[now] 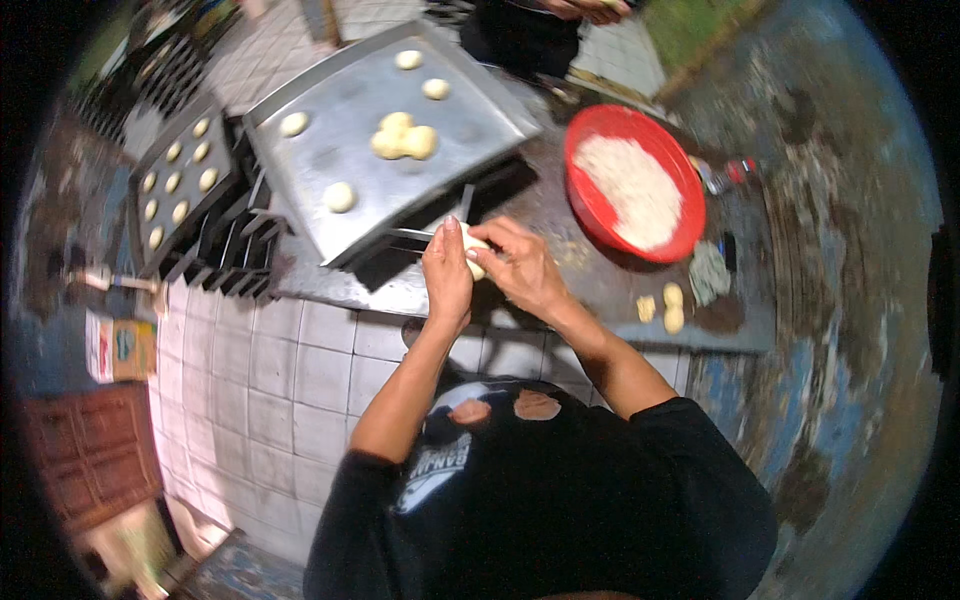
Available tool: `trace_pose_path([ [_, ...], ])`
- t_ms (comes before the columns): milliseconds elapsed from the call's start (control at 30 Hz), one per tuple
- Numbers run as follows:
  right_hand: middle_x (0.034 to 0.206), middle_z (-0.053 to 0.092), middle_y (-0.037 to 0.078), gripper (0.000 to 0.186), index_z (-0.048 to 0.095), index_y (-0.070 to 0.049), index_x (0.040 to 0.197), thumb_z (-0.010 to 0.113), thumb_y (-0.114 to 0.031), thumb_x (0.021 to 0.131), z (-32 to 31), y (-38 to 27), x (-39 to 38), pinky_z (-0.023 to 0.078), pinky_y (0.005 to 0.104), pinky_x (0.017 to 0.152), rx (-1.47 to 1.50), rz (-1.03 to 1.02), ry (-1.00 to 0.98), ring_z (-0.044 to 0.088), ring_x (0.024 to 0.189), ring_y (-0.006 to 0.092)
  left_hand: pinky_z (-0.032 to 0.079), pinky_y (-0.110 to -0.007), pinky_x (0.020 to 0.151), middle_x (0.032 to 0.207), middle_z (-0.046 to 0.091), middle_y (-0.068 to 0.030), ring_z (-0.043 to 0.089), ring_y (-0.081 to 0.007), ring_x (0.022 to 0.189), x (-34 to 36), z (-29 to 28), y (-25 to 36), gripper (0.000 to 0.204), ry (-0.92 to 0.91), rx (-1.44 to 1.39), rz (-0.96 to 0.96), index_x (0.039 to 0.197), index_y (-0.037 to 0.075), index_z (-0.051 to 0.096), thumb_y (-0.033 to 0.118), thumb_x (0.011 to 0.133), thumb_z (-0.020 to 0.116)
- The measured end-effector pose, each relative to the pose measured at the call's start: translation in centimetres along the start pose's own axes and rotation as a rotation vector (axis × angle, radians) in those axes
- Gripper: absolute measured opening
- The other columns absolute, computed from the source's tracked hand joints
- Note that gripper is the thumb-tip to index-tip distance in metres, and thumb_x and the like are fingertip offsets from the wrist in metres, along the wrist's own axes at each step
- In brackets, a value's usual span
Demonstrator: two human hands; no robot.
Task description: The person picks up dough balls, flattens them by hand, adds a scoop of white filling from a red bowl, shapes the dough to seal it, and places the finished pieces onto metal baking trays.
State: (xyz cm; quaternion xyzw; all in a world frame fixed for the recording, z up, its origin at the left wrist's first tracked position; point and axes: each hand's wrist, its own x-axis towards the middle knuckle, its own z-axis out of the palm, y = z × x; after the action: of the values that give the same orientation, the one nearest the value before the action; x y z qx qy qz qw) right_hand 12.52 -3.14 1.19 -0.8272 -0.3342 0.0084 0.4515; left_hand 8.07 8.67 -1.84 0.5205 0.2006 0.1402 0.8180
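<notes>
Between my two hands, at the table's front edge, is a piece of pale dough (476, 264), partly covered by my fingers. My left hand (446, 278) cups it from the left, thumb upward. From the right, my right hand (524, 270) presses its bent fingers onto the same piece. Just beyond them lies a large metal tray (365, 95); it carries a few separate round dough balls (340, 197) and a cluster of dough balls (404, 137) touching one another. Small lumps of dough (673, 308) rest on the table to the right of my right hand.
A red basin (692, 190) of white, crumbly stuff stands at the right, near a grey cloth (709, 274) and a clear bottle with a red cap (733, 175). Farther left, a dark tray (186, 185) holds several dough balls on a black rack. Another person's hands (598, 10) show at the top.
</notes>
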Motion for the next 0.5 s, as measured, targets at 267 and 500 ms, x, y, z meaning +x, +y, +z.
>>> trace_pose_path([
  [267, 0.098, 0.067, 0.003, 0.035, 0.059, 0.003, 0.123, 0.071, -0.008, 0.093, -6.3, 6.0, -15.4, 0.051, 0.0247, 0.084, 0.886, 0.535, 0.240, 0.063, 0.091, 0.0092, 0.039, -0.027, 0.058, 0.075, 0.051, 0.0021, 0.047, -0.0074, 0.069, -7.3, 10.2, -8.2, 0.044, -0.254, 0.268, 0.035, 0.083, 0.008, 0.054, 0.046, 0.105, 0.049],
  [500, 0.094, 0.069, 0.014, 0.028, 0.066, 0.000, 0.115, 0.068, -0.016, 0.092, -8.3, 10.9, -18.4, 0.052, 0.0365, 0.079, 0.030, 0.322, 0.269, 0.066, 0.090, 0.0219, 0.051, -0.034, 0.087, 0.118, 0.064, -0.0099, 0.061, -0.0180, 0.104, -7.7, 6.4, -17.4, 0.054, -0.478, 0.576, -0.320, 0.145, 0.005, 0.042, 0.021, 0.097, 0.059],
])
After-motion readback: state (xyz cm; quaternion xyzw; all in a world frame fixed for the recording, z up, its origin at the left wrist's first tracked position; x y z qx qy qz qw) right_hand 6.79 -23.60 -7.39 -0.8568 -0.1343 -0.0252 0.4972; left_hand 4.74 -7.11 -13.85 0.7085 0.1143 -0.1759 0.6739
